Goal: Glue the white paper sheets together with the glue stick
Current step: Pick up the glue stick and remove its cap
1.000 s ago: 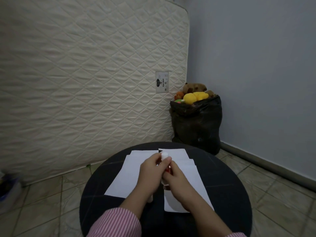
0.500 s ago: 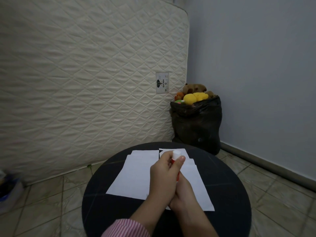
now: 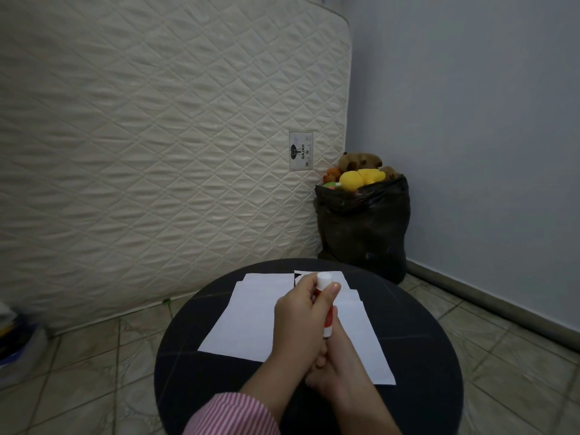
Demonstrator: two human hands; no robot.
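Observation:
Several white paper sheets (image 3: 251, 318) lie overlapping on a round black table (image 3: 417, 356). Above them I hold a red and white glue stick (image 3: 328, 309) upright, its white cap end on top. My left hand (image 3: 298, 321) wraps around the upper part of the stick, thumb near the cap. My right hand (image 3: 339, 362) grips the stick's lower end from below and is partly hidden behind the left hand. Both hands hover over the middle of the sheets.
A quilted cream mattress (image 3: 157, 136) leans upright behind the table. A black bag (image 3: 364, 227) stuffed with plush toys stands in the corner by the grey wall. Tiled floor surrounds the table. Some bundled things (image 3: 15, 340) lie at the far left.
Both hands have lifted the glue stick up and slightly right, off the sheets. The left hand has shifted higher on the stick toward the cap.

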